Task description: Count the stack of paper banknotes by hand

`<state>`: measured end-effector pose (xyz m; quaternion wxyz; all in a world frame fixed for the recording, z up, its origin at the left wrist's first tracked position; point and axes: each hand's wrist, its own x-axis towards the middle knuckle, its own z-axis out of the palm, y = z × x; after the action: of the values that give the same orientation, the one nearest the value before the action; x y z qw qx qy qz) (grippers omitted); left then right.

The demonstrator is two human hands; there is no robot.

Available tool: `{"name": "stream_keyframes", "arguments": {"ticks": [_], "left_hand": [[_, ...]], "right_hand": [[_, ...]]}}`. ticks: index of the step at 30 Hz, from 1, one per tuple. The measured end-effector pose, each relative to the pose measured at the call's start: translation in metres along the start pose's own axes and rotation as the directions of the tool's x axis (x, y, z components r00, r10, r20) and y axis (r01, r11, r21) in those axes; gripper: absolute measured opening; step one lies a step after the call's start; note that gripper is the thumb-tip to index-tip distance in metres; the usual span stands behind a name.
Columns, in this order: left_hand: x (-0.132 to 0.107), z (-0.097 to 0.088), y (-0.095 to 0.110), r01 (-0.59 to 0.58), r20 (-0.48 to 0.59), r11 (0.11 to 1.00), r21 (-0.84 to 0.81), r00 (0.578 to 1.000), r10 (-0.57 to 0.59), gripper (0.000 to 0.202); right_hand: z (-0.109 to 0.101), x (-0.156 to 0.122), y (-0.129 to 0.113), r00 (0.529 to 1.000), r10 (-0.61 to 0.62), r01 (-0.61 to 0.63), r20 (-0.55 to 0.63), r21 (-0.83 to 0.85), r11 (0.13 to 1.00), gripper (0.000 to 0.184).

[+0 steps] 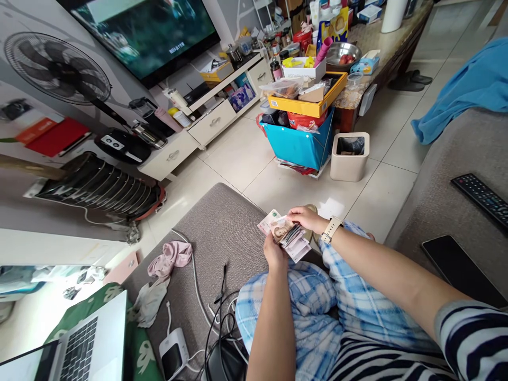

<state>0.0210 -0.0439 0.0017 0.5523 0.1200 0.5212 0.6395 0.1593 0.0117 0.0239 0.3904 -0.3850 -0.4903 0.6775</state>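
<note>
A fanned stack of pink banknotes [286,235] hangs over my knees in blue plaid trousers. My left hand [274,253] grips the stack from below, fingers closed round its near end. My right hand [306,218], with a pale watch on its wrist, pinches the top notes at the far edge, fingers curled on them. Both hands are shut on the notes.
A grey sofa cushion [222,233] carries pink cloth [171,259], cables, a white charger [173,353] and a laptop [85,346]. A beige bin [350,157] and a blue crate [299,145] stand on the tiled floor. A phone [462,270] and a remote [482,197] lie right.
</note>
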Motion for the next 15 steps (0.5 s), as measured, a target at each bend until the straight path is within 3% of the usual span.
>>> {"name": "stream_keyframes", "arguments": {"ticks": [15], "left_hand": [[0.0032, -0.0052, -0.0031, -0.005, 0.015, 1.000, 0.012, 1.000, 0.005, 0.024]], "right_hand": [[0.0022, -0.0016, -0.0035, 0.999, 0.046, -0.048, 0.027, 0.058, 0.997, 0.029]]}}
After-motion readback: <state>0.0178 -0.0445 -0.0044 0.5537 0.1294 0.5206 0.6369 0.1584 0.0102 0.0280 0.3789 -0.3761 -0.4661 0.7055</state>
